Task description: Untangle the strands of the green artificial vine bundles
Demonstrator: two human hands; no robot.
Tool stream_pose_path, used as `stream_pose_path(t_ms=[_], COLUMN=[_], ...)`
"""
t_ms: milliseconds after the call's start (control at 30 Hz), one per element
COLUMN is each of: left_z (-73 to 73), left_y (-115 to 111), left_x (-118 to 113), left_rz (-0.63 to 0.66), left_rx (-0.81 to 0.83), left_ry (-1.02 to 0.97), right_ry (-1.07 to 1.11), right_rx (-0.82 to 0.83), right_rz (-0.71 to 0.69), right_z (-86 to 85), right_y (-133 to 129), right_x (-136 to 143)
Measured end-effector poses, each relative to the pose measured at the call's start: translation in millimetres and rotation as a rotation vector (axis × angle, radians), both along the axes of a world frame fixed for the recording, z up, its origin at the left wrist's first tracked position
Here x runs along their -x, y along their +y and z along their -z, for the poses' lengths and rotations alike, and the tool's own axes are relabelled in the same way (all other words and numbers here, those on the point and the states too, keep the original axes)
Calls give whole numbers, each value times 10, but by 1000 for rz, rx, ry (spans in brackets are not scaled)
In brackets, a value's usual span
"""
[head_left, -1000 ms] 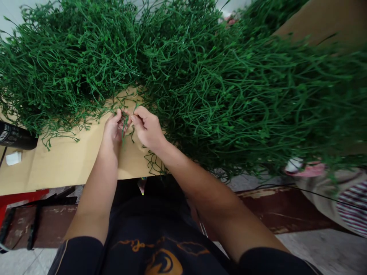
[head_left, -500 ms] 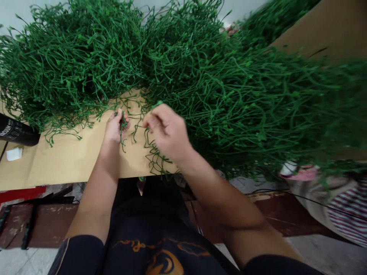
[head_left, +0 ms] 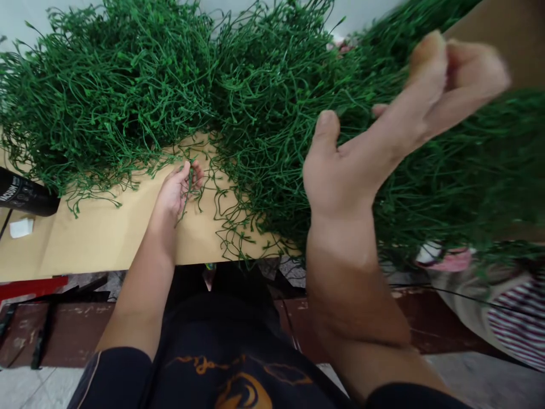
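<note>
A thin green stem [head_left: 188,190] lies in my left hand [head_left: 181,184], its thumb and curled fingers around it, low over the cardboard-covered table [head_left: 106,233]. My right hand [head_left: 395,122] is raised over the right-hand heap of green artificial stems [head_left: 443,182], with its thumb and fingers apart and nothing visible in it. Its fingertips are slightly blurred. Another large heap of green stems [head_left: 123,85] fills the back left of the table. Loose stems [head_left: 234,230] are scattered on the cardboard between my hands.
A black bottle [head_left: 25,193] lies at the left edge, with a small white piece [head_left: 21,228] near it. A brown cardboard sheet [head_left: 511,40] stands at the upper right. Striped cloth [head_left: 517,318] and a pink item [head_left: 453,258] are at the lower right.
My right hand has moved up and to the right, away from my left hand, and its fingers have spread. My left hand has shifted slightly right with the stem.
</note>
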State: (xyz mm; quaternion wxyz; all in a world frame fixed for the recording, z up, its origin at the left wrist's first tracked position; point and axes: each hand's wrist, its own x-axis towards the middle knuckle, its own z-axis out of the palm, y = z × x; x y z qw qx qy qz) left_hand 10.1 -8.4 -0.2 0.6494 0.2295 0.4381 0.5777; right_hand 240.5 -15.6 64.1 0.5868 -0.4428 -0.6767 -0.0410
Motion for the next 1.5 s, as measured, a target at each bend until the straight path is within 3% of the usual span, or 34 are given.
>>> stream_pose_path(t_ms=[67, 100, 200, 333, 433, 500, 600, 733, 933, 1167, 1333, 1500], left_z=[-8, -12, -23, -35, -48, -52, -51, -63, -73, 21, 16, -36], left_y=[0, 0, -5, -48, -72, -63, -29, -21, -48, 96, 110, 78], left_x=[-8, -15, -38, -57, -64, -65, -65, -68, -69, 44, 41, -7], left_rz=[10, 16, 49, 112, 143, 153, 150, 109, 91, -142, -138, -107], left_rx=[-5, -8, -7, -45, -49, -41, -61, -70, -24, 63, 57, 115], left_ry=[14, 18, 20, -9, -22, -27, -38, -48, -30, -60, -185, -250], right_ry=[-24, -73, -223, -283, -82, 113, 385, 611, 738, 481, 310, 81], right_rx=[-45, -23, 265, 683, 808, 875, 1078, 1231, 1081, 752, 470, 296], right_rz=[164, 154, -153, -333, -457, -468, -455, -603, -706, -630, -634, -652], right_z=[-100, -117, 14, 437, 676, 757, 775, 687, 631, 685, 686, 669], right_y=[-110, -148, -158, 19, 148, 184, 170, 113, 105, -63, -264, -483], right_x=[168, 271, 626, 1009, 1125, 1155, 1176, 1171, 1131, 1062, 1061, 1085])
